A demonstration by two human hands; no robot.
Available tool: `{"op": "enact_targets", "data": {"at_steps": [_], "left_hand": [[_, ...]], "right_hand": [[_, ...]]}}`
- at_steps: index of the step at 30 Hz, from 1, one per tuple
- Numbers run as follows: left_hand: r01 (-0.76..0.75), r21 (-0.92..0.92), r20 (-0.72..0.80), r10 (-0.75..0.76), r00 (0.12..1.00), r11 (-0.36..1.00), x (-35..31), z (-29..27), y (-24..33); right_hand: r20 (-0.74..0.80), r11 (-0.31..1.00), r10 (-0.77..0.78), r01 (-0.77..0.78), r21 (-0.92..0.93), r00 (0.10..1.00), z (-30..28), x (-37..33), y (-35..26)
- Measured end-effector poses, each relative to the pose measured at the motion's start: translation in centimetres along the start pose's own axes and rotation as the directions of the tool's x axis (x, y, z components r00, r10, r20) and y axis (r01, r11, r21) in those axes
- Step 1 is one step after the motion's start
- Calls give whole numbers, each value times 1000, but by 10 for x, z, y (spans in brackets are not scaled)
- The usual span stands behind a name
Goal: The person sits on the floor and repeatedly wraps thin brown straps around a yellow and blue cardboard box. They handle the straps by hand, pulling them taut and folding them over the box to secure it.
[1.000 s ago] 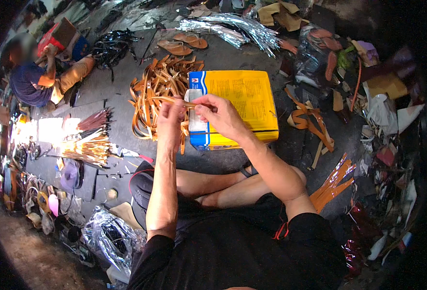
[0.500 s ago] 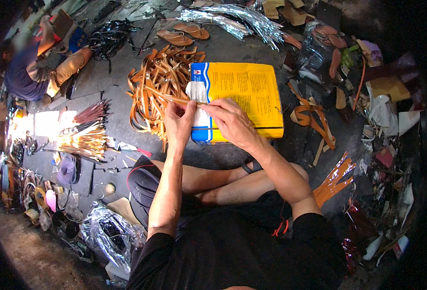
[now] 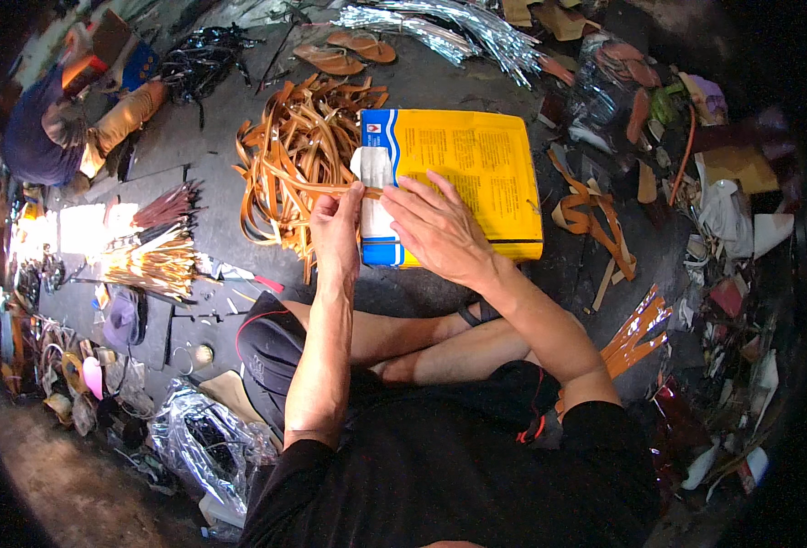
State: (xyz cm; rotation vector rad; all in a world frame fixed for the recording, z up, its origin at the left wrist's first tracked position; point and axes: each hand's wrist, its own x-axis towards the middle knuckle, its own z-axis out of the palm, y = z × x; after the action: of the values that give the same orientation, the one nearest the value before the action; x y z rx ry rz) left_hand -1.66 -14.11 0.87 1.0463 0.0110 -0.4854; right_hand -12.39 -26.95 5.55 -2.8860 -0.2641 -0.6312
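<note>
A yellow and blue box-shaped container (image 3: 504, 187) lies in front of me with a whitish patch (image 3: 375, 167) on its left part. My left hand (image 3: 335, 233) is closed at the container's left edge, pinching a tan-brown strap (image 3: 305, 185) between thumb and fingers. That strap runs from the tangled pile of similar straps (image 3: 271, 151) on the left across to the patch. My right hand (image 3: 445, 228) lies over the container with its fingers stretched out, fingertips at the strap's end. Whatever is under the right palm is hidden.
Brown sandals (image 3: 349, 55) and silvery strips (image 3: 458, 32) lie beyond. Loose brown straps (image 3: 595, 215) and orange strips (image 3: 639, 333) are at the right, near scattered scraps. Strip bundles (image 3: 152, 247) and a seated person (image 3: 52, 137) are at the left. Clear plastic (image 3: 203, 438) lies near left.
My right hand has gone from a pinch at the strap to lying spread over the container. My left hand keeps its pinch, nearly in place.
</note>
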Motion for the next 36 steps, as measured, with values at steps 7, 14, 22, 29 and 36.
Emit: {"op": "enact_targets", "data": {"at_steps": [7,14,22,29,36], "left_hand": [[271,-223,114,-251,961,936,10,-16,-5],[380,-376,169,-341,925,845,26,-39,-18],[47,49,94,-51,994,998,-17,-27,55],[-84,222,244,28,969,972,16,-100,95],[-396,468,398,212,893,790,42,-13,178]], "right_hand": [[60,999,-25,23,39,998,-4,9,1],[63,984,-96,85,156,993,0,25,-4],[-65,741,345,-229,631,936,-13,38,-26],[165,652,399,-406,641,902,-7,-8,-69],[131,523,659,-576,628,741,-103,-154,-32]]}}
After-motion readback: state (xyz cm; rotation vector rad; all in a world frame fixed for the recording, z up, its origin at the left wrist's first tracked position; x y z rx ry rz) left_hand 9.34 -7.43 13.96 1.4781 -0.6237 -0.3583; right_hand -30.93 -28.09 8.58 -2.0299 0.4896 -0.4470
